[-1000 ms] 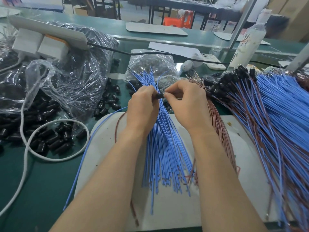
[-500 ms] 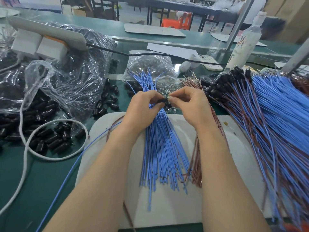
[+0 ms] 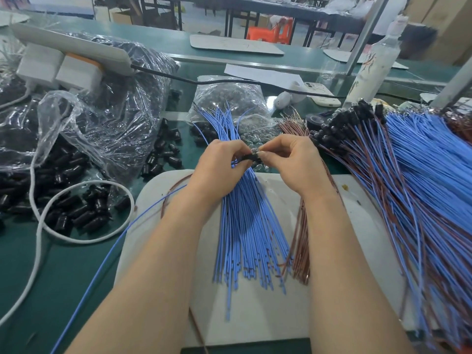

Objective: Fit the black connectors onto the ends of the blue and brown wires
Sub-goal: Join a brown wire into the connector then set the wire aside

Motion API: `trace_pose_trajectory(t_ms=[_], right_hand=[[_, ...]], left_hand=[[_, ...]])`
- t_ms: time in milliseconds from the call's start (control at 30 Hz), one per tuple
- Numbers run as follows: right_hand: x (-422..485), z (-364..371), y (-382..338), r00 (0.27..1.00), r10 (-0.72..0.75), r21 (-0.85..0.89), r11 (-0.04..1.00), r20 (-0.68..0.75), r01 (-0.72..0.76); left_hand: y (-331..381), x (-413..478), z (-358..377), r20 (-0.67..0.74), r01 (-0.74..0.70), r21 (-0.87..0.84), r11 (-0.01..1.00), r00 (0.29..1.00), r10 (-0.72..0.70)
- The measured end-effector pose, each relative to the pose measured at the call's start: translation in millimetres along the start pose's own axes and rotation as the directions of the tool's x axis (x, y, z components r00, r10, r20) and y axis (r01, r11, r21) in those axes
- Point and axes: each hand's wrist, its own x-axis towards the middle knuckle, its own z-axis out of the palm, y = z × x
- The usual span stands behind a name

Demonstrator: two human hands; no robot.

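Left grip [image 3: 219,162] and right grip [image 3: 288,159] both pinch one small black connector [image 3: 249,157] at the fingertips, above the fanned blue wires [image 3: 245,226] and brown wires [image 3: 301,238] on the white board [image 3: 255,315], its wire end hidden by fingers; loose connectors [image 3: 163,152] lie left on the green bench [image 3: 63,264]; bottle [image 3: 370,60] print unreadable.

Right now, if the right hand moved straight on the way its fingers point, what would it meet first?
The right hand points left: first the black connector it pinches, then probably the left hand.
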Motion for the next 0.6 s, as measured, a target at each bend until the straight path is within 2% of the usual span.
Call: trace_pose_trajectory(t_ms=[200, 367, 467, 600], right_hand=[[0, 5, -2, 0.999, 0.033, 0.093, 0.995, -0.014, -0.031], [-1, 8, -7, 0.982, 0.187, 0.462, 0.873, -0.026, -0.154], [-1, 10, -5, 0.983, 0.181, 0.384, 0.910, -0.035, -0.154], [0, 11, -6, 0.985, 0.091, 0.228, 0.972, -0.148, -0.056]], left_hand=[[1, 0, 1, -0.013, 0.003, -0.010, 1.000, 1.000, -0.003], [4, -1, 4, -0.112, 0.012, -0.070, 0.997, 0.994, -0.019], [2, 0, 6, -0.109, 0.018, -0.049, 0.999, 0.994, -0.023], [-2, 1, 6, -0.156, 0.065, -0.074, 0.995, 0.985, -0.076]])
